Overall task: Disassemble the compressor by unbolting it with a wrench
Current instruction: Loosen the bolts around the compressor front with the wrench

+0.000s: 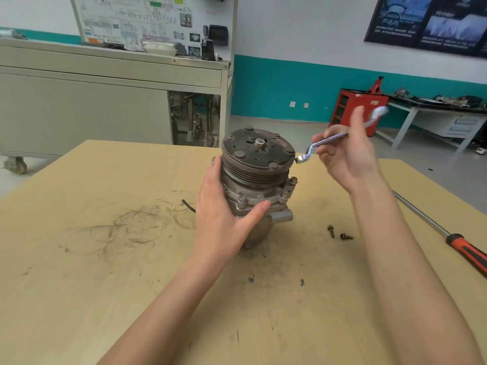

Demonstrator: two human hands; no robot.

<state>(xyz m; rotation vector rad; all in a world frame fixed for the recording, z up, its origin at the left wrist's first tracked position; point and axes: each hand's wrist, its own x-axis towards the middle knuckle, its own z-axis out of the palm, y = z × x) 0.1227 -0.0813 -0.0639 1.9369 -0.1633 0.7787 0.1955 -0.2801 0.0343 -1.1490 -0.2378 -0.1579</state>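
Observation:
A grey metal compressor (257, 177) stands upright on the wooden table (105, 272), pulley face and centre nut on top. My left hand (224, 217) grips its body from the left, thumb across the front flange. To the right and above the table, my right hand (347, 156) holds a shiny offset ring wrench (316, 144) in its fingers. The wrench's lower ring end hangs just beside the pulley's right rim, apart from it. Bolts stand in the flange at the front and right. Two loose bolts (338, 233) lie on the table to the right of the compressor.
A long tool with an orange and black handle (466, 251) lies along the table's right edge. Dark scuff marks cover the table's left part. A grey cabinet on wheels (92, 101) stands behind the table, a red tool cart (350, 109) and a workbench at the back right.

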